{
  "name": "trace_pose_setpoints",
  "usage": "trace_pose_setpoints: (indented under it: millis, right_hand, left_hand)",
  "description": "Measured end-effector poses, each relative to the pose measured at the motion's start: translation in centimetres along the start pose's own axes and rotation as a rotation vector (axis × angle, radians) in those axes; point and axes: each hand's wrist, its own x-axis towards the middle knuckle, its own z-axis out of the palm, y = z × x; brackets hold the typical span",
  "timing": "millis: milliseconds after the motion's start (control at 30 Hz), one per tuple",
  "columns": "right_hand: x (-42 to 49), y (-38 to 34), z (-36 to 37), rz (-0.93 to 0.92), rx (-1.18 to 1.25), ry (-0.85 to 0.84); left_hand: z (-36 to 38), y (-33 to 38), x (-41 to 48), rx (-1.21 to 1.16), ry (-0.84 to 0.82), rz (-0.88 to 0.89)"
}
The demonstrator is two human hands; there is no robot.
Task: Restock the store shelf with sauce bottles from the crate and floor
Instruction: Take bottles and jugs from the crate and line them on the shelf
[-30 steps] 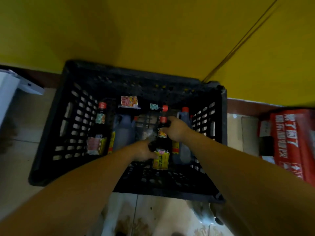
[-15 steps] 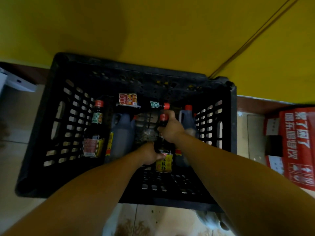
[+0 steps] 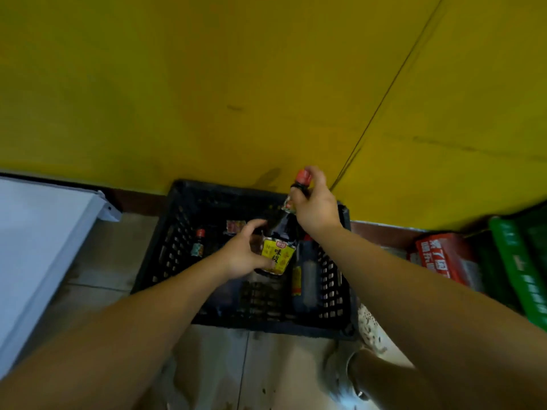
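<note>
So the person is mid-pull on one bottle here. The right hand point(image 3: 316, 208) is wrapped tight round the neck of a dark sauce bottle point(image 3: 279, 247), just under its red cap point(image 3: 303, 176), and the left hand point(image 3: 245, 253) is cupped loosely against the side of the yellow label, fingers curled but not fully closed on it, more steadying than carrying. The bottle is tilted and looks lifted clear above the black crate point(image 3: 183, 232), cap already up past the crate's back rim against the yellow wall point(image 3: 207, 84).

As for progress, it looks like early-to-middle going. There's no shelf in view at all, so can't say how much has gone up there. In the crate there's a small red-capped bottle point(image 3: 198, 244) near the left wall, a big jug point(image 3: 307, 270) along the right wall, and something with a red label point(image 3: 235, 226) at the back, so plenty left to move. A red carton point(image 3: 438, 255) and a green crate point(image 3: 521, 261) sit off to the right, contents not clear.

Compared to half a second ago: the bottle was down among the others in the crate with both hands on it, now it's up and out. The camera has also pulled back and tipped up, so the crate looks smaller and a white surface point(image 3: 38, 232) shows on the left.
</note>
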Motion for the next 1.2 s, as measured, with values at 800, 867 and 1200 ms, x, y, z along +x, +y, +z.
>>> trace_pose_setpoints:
  millis: [800,867,1200]
  right_hand:
    - [-28.9,-37.8,-13.0,-0.753,0.202,-0.160]
    - [-30.6,-39.4,-12.5,-0.797,0.179,-0.192]
    - [-35.2,-42.3,-8.6,-0.936,0.214,-0.285]
  left_hand:
    - [-7.0,17.7,-45.2,-0.239,0.509,0.851]
    - [-7.7,17.3,-47.3,-0.226,0.571,0.869]
    - [-9.4,14.5,-53.9,-0.127,0.785,0.831]
